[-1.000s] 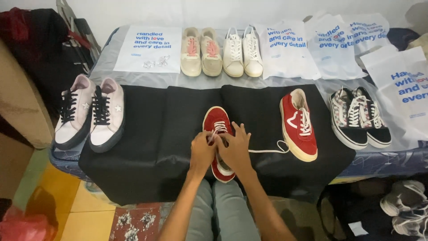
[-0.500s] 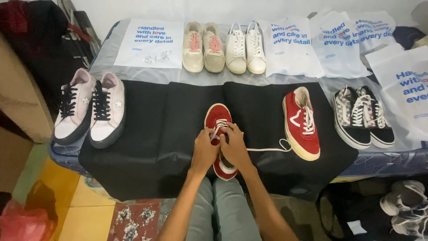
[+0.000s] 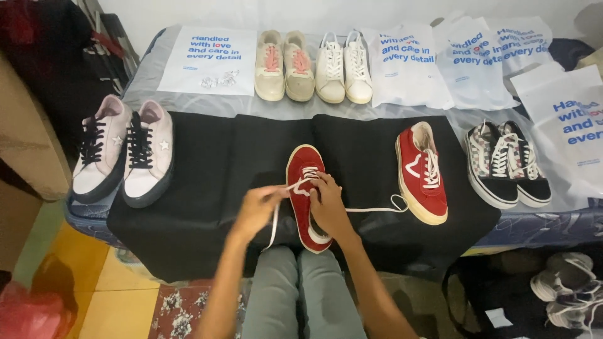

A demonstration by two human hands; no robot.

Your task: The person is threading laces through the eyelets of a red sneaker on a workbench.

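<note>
Hands (image 3: pixel 295 207) lace red shoe (image 3: pixel 308 201).

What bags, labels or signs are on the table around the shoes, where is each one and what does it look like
White sheet or bag: far left, flat, rectangular, blue lettering.
White bag: right of the white shoes, blue lettering.
Overlapping white bags: far right corner, blue lettering.
White bag: right edge, beside the checkered shoes, blue lettering.
No screens visible.

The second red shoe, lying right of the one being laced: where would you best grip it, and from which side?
Grip the red shoe at its open collar, coming from above at the far end; the heel points away and nothing covers the opening.
</note>
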